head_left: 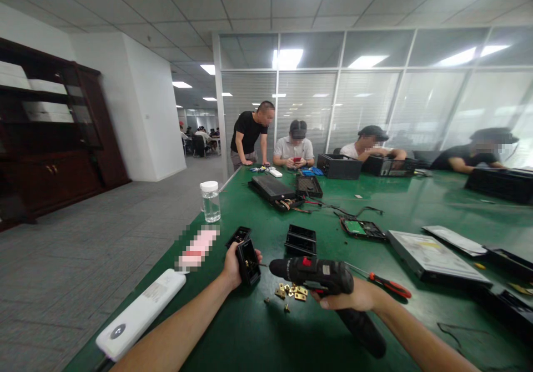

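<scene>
My left hand [234,265] grips a small black plastic case [249,262], tilted up, with brass-coloured bits inside it. In my right hand [347,300] is a black cordless drill [312,272] with a red switch, lying sideways and pointing left. Its thin bit reaches toward the case; whether the tip touches it I cannot tell. Below the drill's nose lie several brass plates [297,292] and a few loose brass screws [287,307]. Another black case [239,235] sits just behind my left hand, and an open pair of black trays [300,240] stands beyond the drill.
A red-and-black screwdriver [389,285] lies right of the drill. On the left are a white power strip [144,311] and a water jar [211,202]. A silver drive [437,255] and a black box with wires [275,190] lie farther off. Several people are across the green table [233,333].
</scene>
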`<state>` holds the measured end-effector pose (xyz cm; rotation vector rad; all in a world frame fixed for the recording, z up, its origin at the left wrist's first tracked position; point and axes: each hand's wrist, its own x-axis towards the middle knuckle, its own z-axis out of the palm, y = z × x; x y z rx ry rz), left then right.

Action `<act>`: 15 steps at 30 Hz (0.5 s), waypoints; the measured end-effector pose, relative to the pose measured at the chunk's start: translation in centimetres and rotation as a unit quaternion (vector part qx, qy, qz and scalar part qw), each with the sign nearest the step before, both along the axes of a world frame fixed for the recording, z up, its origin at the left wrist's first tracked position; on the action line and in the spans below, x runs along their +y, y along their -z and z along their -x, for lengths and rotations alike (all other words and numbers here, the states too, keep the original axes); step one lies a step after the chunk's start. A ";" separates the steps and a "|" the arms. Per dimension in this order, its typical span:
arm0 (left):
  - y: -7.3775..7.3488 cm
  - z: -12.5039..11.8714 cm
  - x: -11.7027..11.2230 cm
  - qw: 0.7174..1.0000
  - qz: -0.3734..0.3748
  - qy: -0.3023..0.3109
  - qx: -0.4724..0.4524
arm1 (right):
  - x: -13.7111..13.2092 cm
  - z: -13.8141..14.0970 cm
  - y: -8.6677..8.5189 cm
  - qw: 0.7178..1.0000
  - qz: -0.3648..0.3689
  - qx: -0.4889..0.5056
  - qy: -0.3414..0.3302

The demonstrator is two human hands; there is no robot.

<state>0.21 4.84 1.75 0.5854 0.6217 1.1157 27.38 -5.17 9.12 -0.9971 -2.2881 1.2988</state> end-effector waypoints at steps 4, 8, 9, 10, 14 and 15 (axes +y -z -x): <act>-0.1 0.0 0.0 1.000 -0.002 -0.008 -0.004 | 0.1 0.0 0.2 1.000 -0.004 0.016 0.004; 0.0 -0.1 0.0 1.000 0.000 -0.007 0.002 | 0.1 -0.1 0.0 1.000 -0.003 0.005 -0.006; 0.1 -0.1 0.1 1.000 0.000 -0.007 0.001 | 0.1 -0.1 -0.1 1.000 -0.001 -0.001 -0.011; 0.1 -0.1 0.1 1.000 -0.001 -0.007 0.000 | 0.1 -0.1 -0.3 1.000 0.002 -0.008 -0.016; 0.2 0.0 0.1 1.000 0.007 -0.005 -0.004 | 0.0 0.1 -0.7 0.999 0.007 -0.026 -0.025; 0.2 0.0 0.1 1.000 0.009 -0.005 -0.004 | 0.0 0.1 -0.8 0.999 0.007 -0.027 -0.024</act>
